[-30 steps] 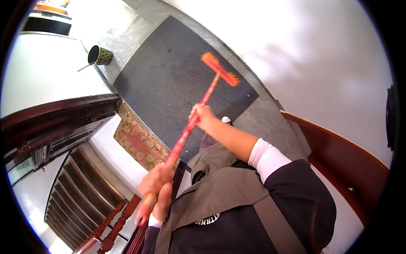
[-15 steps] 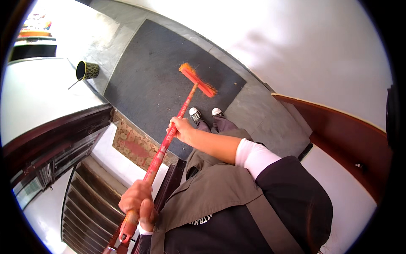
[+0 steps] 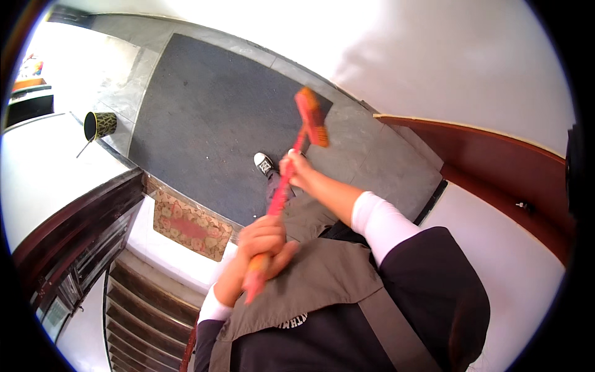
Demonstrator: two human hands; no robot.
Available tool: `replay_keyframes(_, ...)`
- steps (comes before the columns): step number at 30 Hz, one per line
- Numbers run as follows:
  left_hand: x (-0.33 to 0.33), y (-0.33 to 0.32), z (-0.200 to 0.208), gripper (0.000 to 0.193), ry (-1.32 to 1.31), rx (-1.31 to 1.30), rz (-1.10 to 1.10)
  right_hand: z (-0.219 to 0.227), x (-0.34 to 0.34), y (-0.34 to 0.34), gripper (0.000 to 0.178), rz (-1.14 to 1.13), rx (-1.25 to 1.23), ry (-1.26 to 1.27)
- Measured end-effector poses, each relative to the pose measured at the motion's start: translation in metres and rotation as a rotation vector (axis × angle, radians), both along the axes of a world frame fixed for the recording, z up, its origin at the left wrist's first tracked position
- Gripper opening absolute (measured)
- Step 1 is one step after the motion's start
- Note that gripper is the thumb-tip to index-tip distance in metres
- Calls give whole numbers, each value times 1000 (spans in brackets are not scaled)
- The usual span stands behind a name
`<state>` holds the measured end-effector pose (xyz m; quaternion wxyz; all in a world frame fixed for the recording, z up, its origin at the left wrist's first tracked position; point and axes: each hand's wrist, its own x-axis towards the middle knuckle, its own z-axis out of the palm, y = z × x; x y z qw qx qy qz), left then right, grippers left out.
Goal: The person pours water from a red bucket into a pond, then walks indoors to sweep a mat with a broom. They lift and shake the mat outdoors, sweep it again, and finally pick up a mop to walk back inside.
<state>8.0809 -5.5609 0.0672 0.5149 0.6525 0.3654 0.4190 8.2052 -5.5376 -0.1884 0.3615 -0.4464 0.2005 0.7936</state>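
Observation:
Both my hands grip the red handle of a broom point(image 3: 310, 118), whose red head carries orange bristles. My left hand point(image 3: 265, 240) is closed around the handle close to its near end, in front of my apron. Farther up, my right hand point(image 3: 295, 168) wraps the handle a short way below the head. The head is turned on edge, slightly blurred, over the right corner of a dark grey floor mat point(image 3: 211, 118). Whether the bristles touch the floor I cannot tell. One sneaker point(image 3: 264, 163) stands on the mat to the left of the handle.
A black and yellow patterned bin point(image 3: 105, 125) stands left of the mat. A staircase point(image 3: 149, 297) descends at lower left, with a floral-patterned mat point(image 3: 186, 223) by its top. Dark red wood panelling point(image 3: 496, 180) runs along the right wall, and a white wall point(image 3: 409, 56) borders the far side.
The broom has swung right, its head now at the mat's right corner and turned on edge. My left hand has come right and up, and my right hand sits nearer the head.

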Motion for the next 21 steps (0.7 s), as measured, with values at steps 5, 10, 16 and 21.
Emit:
replay_keyframes(5,-37,-12,53,25,-25,-17,298,35,-78,-1,11,60,37,126)
replay_keyframes(10,-43,-25,78,23,-135,13,250,88,-52,-2,7,95,-3,-7)
replay_keyframes(16,-28,-11,10,24,-260,-96,260,8,3,16,13,79,15,-140)
replay_keyframes(21,-47,-7,24,24,-26,-52,368,-11,-95,12,10,173,7,135)
